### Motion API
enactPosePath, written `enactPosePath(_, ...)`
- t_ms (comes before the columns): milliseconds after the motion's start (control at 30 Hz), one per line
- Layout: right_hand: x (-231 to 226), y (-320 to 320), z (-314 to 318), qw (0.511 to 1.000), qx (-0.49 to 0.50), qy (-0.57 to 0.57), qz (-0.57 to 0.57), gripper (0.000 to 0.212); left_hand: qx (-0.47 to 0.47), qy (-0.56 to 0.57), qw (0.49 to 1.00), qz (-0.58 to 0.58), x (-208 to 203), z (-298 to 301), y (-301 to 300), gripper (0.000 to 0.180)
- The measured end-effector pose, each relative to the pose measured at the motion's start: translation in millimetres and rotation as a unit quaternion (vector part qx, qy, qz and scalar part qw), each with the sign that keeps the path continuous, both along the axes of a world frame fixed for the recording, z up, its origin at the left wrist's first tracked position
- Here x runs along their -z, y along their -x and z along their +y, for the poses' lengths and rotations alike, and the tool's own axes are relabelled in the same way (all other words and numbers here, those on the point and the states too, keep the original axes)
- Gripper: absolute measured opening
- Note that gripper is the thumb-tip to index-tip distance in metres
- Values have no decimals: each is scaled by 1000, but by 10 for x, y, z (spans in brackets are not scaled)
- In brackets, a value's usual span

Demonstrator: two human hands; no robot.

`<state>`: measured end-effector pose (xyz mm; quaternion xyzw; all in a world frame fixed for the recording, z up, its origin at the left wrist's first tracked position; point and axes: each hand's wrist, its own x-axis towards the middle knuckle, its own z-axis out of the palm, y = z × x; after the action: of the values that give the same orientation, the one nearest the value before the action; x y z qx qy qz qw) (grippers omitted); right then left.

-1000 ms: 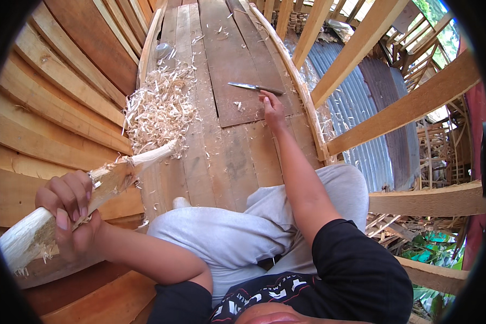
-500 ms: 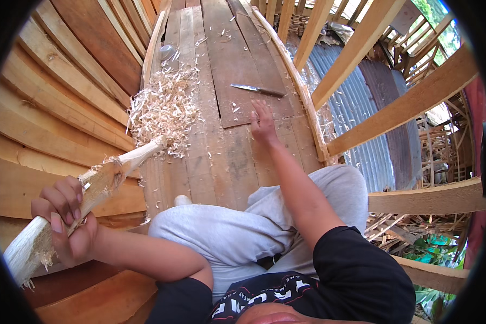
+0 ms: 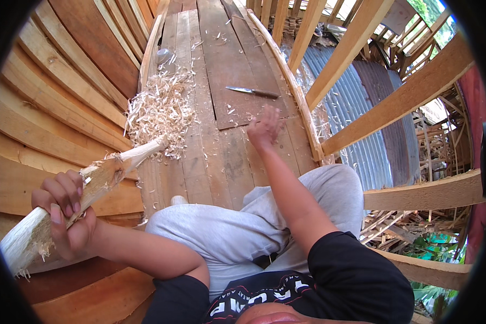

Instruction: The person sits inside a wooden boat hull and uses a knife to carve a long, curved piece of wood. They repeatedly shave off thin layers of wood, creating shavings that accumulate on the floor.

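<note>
My left hand [image 3: 65,210] is wrapped round a pale, roughly whittled wooden stick [image 3: 109,175] at the lower left. The stick slants up to the right, and its far end meets a heap of curled wood shavings [image 3: 159,110]. Shreds of wood hang from its surface. My right hand [image 3: 265,128] hovers over or rests on the boards, its fingers spread and a little blurred; nothing shows in it. Just beyond those fingers a knife [image 3: 252,92] lies flat on a brown board [image 3: 237,110], blade to the left and dark handle to the right.
A wall of stacked planks [image 3: 54,102] rises on the left. Along the right runs a wooden railing [image 3: 399,105], with corrugated metal sheets [image 3: 362,119] below it. A small round clear object [image 3: 163,55] stands behind the shavings. My crossed legs [image 3: 216,229] fill the near floor.
My right hand has shifted slightly nearer and its fingers have spread toward the right. The left hand keeps its hold on the stick. The knife lies where it was on the board.
</note>
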<state>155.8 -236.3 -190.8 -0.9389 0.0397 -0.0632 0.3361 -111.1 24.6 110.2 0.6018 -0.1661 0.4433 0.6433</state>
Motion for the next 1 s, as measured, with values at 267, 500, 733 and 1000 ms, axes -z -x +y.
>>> enactPosePath(267, 83, 15, -125, 981, -120, -149, 12, 74, -1, 1, 1000, -6, -22, -18, -1, 20)
enactPosePath(500, 216, -66, -32, 977, -212, -33, -5, 74, 23, -15, 1000, -15, -73, -25, 11, 20)
enactPosePath(733, 141, -49, 123, 987, -149, 60, -18, 84, 10, -17, 1000, -14, -76, -58, -7, 20)
enactPosePath(1000, 436, -296, 337, 966, -246, 36, -74, 77, 5, 2, 1000, 1, -16, 5, -25, 24)
